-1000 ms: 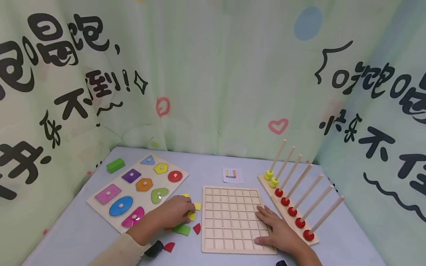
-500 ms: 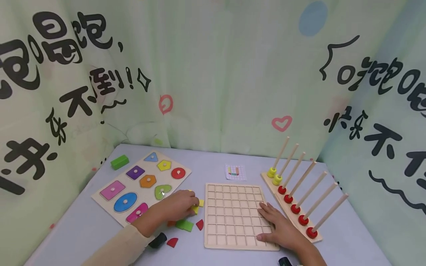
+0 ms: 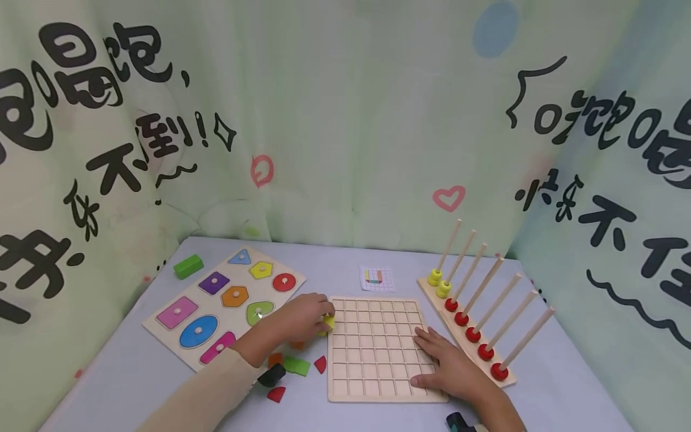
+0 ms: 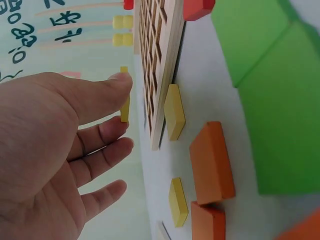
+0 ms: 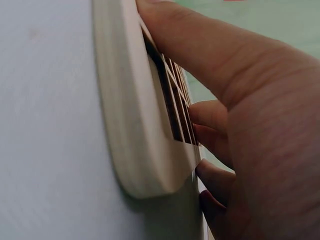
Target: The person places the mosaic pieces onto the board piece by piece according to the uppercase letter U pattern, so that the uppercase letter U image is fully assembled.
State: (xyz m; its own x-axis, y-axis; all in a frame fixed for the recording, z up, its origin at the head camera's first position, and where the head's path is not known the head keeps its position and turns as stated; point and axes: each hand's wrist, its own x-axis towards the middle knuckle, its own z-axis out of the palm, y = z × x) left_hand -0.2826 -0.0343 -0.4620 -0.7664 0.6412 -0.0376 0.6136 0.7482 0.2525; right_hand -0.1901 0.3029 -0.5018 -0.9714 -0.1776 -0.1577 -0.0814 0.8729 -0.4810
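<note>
My left hand (image 3: 302,316) is at the left edge of the wooden grid board (image 3: 372,348), near its far corner. Between thumb and fingertips it pinches a thin yellow tile (image 4: 125,114), raised off the table in the left wrist view. My right hand (image 3: 450,366) rests on the board's right edge, thumb and fingers spread over the squares. Below the left hand lie more yellow tiles (image 4: 174,112), orange blocks (image 4: 212,162), green pieces (image 3: 296,365) and red wedge-shaped pieces (image 3: 321,364).
A shape puzzle board (image 3: 200,300) with knobbed pieces lies at the left, a green block (image 3: 188,267) behind it. Right of the grid board stands a peg rack (image 3: 480,346) with red and yellow beads. A small pattern card (image 3: 377,279) lies beyond the grid board.
My left hand has moved from among the loose pieces rightward and slightly away, to the board's left edge, carrying a yellow tile. The right hand stays on the board.
</note>
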